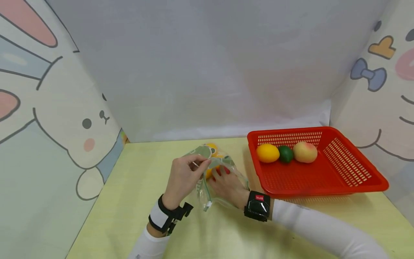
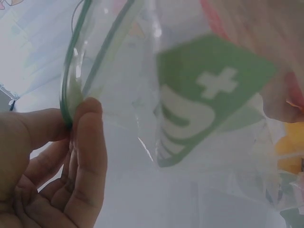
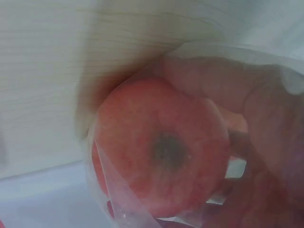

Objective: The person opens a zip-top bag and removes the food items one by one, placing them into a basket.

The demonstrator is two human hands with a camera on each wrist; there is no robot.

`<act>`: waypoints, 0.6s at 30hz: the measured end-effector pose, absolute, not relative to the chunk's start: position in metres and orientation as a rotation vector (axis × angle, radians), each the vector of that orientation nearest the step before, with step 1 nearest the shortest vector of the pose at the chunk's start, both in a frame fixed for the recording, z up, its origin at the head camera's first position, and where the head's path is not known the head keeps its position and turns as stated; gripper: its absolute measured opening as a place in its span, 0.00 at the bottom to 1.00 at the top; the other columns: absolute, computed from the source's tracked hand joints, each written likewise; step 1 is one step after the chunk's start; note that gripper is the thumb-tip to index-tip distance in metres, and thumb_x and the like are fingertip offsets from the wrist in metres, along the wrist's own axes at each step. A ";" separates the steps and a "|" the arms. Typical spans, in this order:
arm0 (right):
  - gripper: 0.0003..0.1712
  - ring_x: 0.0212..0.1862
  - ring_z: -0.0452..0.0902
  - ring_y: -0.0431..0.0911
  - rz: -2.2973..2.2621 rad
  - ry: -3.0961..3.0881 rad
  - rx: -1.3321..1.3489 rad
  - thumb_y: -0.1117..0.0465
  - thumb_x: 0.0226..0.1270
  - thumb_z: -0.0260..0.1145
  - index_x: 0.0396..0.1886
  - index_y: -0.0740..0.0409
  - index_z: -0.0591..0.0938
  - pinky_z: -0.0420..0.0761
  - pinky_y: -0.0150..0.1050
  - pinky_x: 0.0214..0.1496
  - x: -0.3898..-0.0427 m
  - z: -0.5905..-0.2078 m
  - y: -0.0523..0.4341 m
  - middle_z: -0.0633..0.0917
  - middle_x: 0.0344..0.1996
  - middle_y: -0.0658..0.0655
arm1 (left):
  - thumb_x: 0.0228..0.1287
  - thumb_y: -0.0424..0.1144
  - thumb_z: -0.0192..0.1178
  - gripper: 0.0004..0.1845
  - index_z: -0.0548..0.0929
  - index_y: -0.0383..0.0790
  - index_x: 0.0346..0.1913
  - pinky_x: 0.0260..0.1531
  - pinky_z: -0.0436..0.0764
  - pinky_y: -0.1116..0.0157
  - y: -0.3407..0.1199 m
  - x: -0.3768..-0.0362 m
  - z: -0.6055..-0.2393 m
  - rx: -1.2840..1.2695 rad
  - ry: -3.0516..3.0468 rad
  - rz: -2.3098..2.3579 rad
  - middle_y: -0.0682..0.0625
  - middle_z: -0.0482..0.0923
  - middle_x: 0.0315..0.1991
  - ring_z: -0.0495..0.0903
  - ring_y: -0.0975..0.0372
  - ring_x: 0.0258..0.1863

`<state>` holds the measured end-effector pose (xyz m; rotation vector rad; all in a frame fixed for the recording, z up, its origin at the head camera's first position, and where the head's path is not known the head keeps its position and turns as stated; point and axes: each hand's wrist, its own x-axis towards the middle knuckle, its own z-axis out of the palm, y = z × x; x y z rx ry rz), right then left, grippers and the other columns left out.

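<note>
A clear zip bag [image 1: 202, 194] with green seal strips and green printed patches lies in front of me, holding several yellow-orange fruits [image 1: 211, 146]. My left hand [image 1: 184, 176] pinches the bag's rim between thumb and forefinger; the left wrist view shows the green seal [image 2: 66, 90] right at the fingertips. Through the bag's mouth reaches my right hand [image 1: 229, 189], inside the bag. Its fingers curl round a red apple [image 3: 156, 147], whose stem end faces the right wrist camera. In the head view only a small red part of the apple shows beside the fingers.
To the right stands a red plastic basket [image 1: 291, 130] with slotted walls. In it lie a lemon [image 1: 268, 153], a dark green fruit [image 1: 286, 154] and a peach [image 1: 305, 152]. The light wooden table [image 1: 145, 169] meets white and cartoon-printed sheets at the back and sides.
</note>
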<state>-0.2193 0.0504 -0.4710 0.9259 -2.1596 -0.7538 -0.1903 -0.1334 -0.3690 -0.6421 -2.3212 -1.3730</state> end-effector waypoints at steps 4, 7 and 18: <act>0.15 0.43 0.80 0.46 -0.747 -2.175 0.972 0.47 0.68 0.75 0.50 0.43 0.84 0.78 0.33 0.45 -0.225 -0.472 0.049 0.85 0.48 0.51 | 0.66 0.33 0.73 0.03 0.92 0.36 0.36 0.18 0.81 0.71 -0.134 -0.190 -0.369 -0.638 -2.322 -1.375 0.46 0.90 0.28 0.81 0.66 0.17; 0.15 0.44 0.79 0.46 -0.724 -2.237 1.033 0.50 0.69 0.76 0.50 0.44 0.84 0.81 0.33 0.46 -0.226 -0.469 0.049 0.85 0.48 0.52 | 0.67 0.33 0.73 0.03 0.92 0.36 0.36 0.18 0.81 0.71 -0.134 -0.191 -0.369 -0.634 -2.321 -1.383 0.46 0.90 0.28 0.81 0.66 0.17; 0.30 0.57 0.80 0.52 -0.567 -2.537 1.168 0.45 0.65 0.78 0.62 0.44 0.78 0.90 0.48 0.55 -0.205 -0.418 0.055 0.81 0.59 0.54 | 0.66 0.32 0.73 0.03 0.92 0.35 0.37 0.19 0.83 0.71 -0.135 -0.190 -0.367 -0.598 -2.310 -1.416 0.44 0.90 0.29 0.80 0.66 0.17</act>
